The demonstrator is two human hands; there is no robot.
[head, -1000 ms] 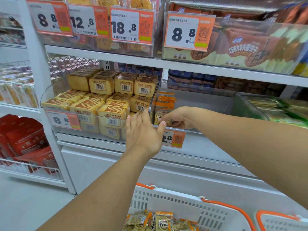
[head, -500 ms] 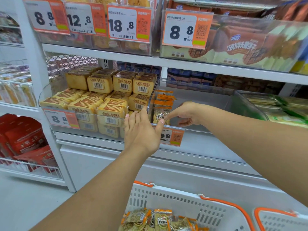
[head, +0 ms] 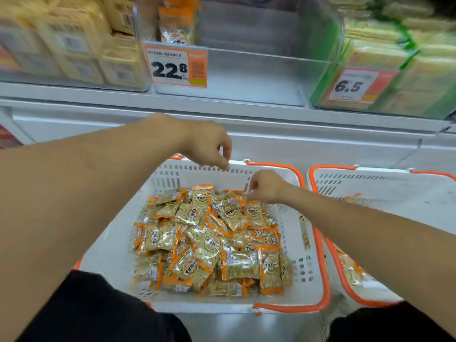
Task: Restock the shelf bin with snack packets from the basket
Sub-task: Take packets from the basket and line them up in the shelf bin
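Head view: the snack packets point(head: 209, 243) are heaped in the white basket point(head: 306, 275) — just below both hands. The right hand point(head: 265, 186) is curled, its fingers pinching a far packet. The left hand point(head: 209, 146) is held above the basket's far rim, fingers loosely curled, empty. The shelf bin point(head: 246, 77) is seen beyond — nearly bare.

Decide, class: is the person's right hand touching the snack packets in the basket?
Touching. The head view shows the right hand with fingertips pinching a packet atop the snack packets.
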